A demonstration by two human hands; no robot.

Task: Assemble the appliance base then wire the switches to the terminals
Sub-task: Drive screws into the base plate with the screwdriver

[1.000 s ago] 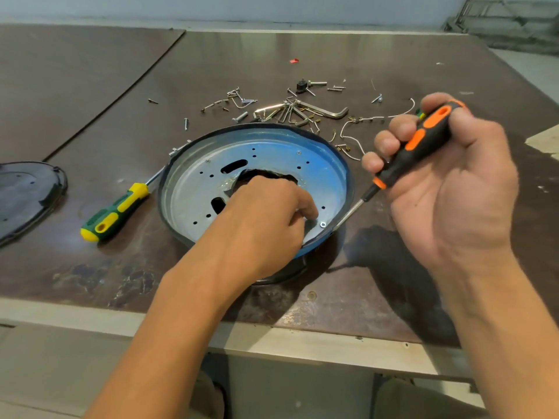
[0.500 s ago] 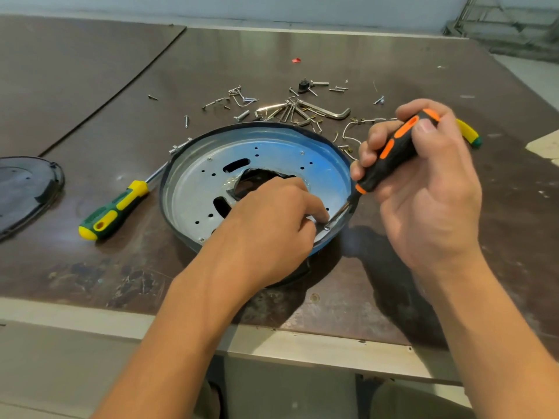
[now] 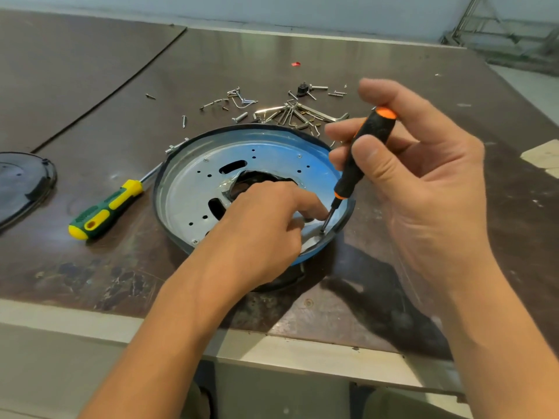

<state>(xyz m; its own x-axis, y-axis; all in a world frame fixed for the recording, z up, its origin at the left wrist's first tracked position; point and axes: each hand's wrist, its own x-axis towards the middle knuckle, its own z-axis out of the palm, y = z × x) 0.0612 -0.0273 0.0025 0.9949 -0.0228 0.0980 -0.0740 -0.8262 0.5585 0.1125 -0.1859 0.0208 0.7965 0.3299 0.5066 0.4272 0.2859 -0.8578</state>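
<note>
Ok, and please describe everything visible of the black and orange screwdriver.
The black and orange screwdriver has a slim black handle with orange cap and collar, seemingly plastic, and a thin metal shaft. The right hand pinches the handle, holding it steeply tilted, cap up. Its tip sits on a small screw near the rim of the round metal plate, beside the left hand.

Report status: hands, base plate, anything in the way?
Right hand grips orange screwdriver, tip on rim screw. Left hand rests on base plate, index finger beside the tip. Green screwdriver lies apart, left of it.
</note>
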